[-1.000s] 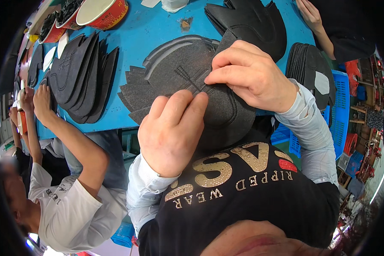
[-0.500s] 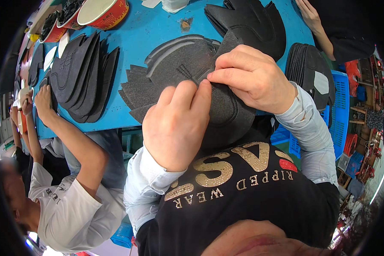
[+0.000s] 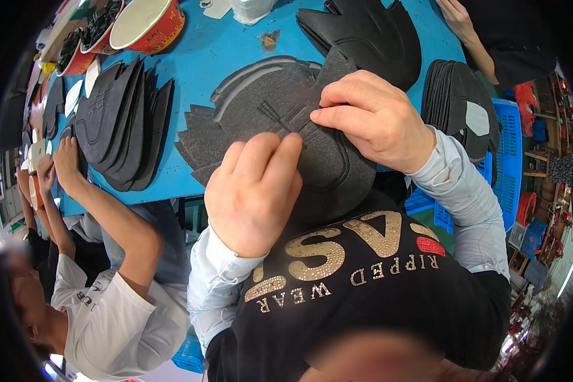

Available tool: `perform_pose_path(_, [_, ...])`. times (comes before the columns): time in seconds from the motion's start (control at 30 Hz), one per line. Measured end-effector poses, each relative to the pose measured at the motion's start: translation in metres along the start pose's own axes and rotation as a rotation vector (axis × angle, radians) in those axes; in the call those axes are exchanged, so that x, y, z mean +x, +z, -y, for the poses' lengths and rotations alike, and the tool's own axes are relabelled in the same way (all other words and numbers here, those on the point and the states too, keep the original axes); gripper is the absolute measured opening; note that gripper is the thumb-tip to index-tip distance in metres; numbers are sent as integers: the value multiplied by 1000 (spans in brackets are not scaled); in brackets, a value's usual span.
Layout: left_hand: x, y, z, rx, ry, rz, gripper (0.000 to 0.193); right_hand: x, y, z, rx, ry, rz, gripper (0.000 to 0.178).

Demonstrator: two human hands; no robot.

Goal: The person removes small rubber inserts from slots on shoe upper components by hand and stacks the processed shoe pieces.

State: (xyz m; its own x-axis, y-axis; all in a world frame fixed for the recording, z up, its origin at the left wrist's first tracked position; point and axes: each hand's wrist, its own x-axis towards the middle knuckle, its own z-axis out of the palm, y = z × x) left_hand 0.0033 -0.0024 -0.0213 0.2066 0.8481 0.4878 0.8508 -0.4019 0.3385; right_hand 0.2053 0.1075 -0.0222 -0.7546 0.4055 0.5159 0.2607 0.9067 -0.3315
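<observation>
A stack of dark grey to black fabric pieces [image 3: 254, 95], cut with curved outlines and stitched lines, lies fanned out at the table's front edge. My right hand [image 3: 375, 121] pinches the top black fabric piece near its middle, thumb and forefinger pressed together by a short stitched strip. Just left of that pinch, my left hand [image 3: 254, 191] has its thumb and forefinger closed above the same piece. Whatever its fingertips hold is too small or hidden to make out.
More black piece stacks lie on the blue table [image 3: 204, 44]: one at left [image 3: 108, 121], one behind [image 3: 369, 38], one at right [image 3: 455, 105]. Red paper bowls [image 3: 149, 25] stand far left. A blue crate [image 3: 506, 165] is at right. Co-workers' hands [image 3: 67, 162] rest nearby.
My left hand has drawn slightly left and down, away from my right fingertips. The right hand keeps its pinch. The whole view has shifted a little.
</observation>
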Motion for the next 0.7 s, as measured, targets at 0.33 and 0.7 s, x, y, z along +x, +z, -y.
perform_pose_path(0.33, [-1, -4, -3, 2, 3, 59, 48, -1, 6, -1, 16, -15, -59, 20])
perform_pose_path(0.7, [-2, 0, -2, -7, -13, 43, 44, -5, 3, 0, 9, -50, -74, 19])
